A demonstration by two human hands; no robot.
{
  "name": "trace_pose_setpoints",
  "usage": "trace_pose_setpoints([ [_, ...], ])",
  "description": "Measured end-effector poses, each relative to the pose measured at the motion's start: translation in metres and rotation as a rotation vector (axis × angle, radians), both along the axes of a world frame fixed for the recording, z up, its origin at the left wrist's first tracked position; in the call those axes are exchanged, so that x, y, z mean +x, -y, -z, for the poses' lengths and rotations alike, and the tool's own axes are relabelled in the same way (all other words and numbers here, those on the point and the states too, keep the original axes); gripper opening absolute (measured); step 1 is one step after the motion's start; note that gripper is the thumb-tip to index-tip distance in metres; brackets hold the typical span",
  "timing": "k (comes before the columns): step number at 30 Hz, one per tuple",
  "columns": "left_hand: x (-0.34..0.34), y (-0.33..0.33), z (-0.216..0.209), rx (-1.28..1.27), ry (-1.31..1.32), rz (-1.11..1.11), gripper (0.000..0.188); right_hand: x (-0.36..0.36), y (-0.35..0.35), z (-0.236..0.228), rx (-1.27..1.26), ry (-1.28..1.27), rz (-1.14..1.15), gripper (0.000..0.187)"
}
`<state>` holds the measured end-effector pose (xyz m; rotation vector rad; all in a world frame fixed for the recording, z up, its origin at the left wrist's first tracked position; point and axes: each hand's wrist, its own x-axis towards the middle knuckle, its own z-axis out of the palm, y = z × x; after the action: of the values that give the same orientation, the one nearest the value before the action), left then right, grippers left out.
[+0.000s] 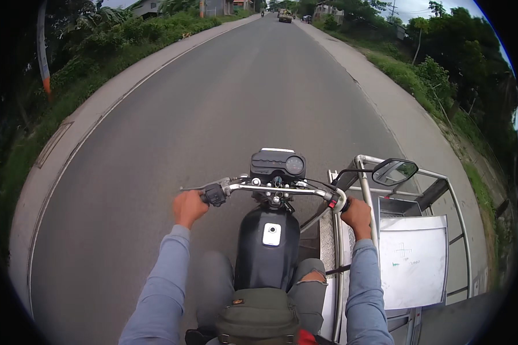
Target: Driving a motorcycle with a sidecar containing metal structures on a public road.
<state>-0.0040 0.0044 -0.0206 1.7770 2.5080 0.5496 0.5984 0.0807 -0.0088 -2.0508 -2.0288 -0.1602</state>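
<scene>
I sit astride a motorcycle with a black fuel tank (253,253) between my knees. My left hand (188,208) is wrapped round the left handlebar grip, beside a black switch housing (215,195); a lever reaches out past the knuckles. On the other end of the silver handlebar (265,188), my right hand (358,215) closes round the right grip, next to a housing with a red switch (332,203). Ahead of the bar is a dark instrument cluster (278,165) with a round dial. An olive bag (259,315) rests at my lap.
A metal-framed sidecar (460,230) is at the right, carrying a white board (411,261) with faint marks. A mirror (395,172) rises over it. The grey road (230,86) runs ahead towards a distant vehicle (285,16). Greenery lines both sides; a pole (43,52) stands at left.
</scene>
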Motion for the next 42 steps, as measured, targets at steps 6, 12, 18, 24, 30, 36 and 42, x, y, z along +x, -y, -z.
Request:
trace_pose_setpoints([
  [6,0.001,-0.009,-0.001,0.016,0.017,0.024,0.046,0.006,-0.001,0.006,0.022,-0.023,-0.015,0.027],
  [12,0.007,-0.004,-0.006,-0.001,0.003,0.034,0.04,-0.002,-0.004,-0.009,-0.115,-0.017,0.021,0.047],
  [18,0.012,-0.007,-0.006,-0.013,-0.047,0.028,0.039,0.005,-0.007,-0.01,-0.076,-0.038,0.031,0.047],
  [24,0.013,-0.002,-0.008,-0.029,-0.068,-0.008,0.04,0.007,-0.003,-0.007,-0.118,-0.044,0.044,0.041],
  [30,0.007,-0.005,-0.008,-0.011,-0.077,0.004,0.041,0.005,-0.001,-0.002,-0.071,-0.059,0.009,0.04],
  [36,0.007,-0.005,0.002,0.013,-0.074,0.045,0.04,0.009,-0.002,-0.004,-0.07,-0.074,-0.006,0.047],
  [42,0.005,-0.007,0.001,-0.025,-0.081,0.024,0.042,0.006,0.003,-0.003,-0.071,-0.102,0.0,0.047],
])
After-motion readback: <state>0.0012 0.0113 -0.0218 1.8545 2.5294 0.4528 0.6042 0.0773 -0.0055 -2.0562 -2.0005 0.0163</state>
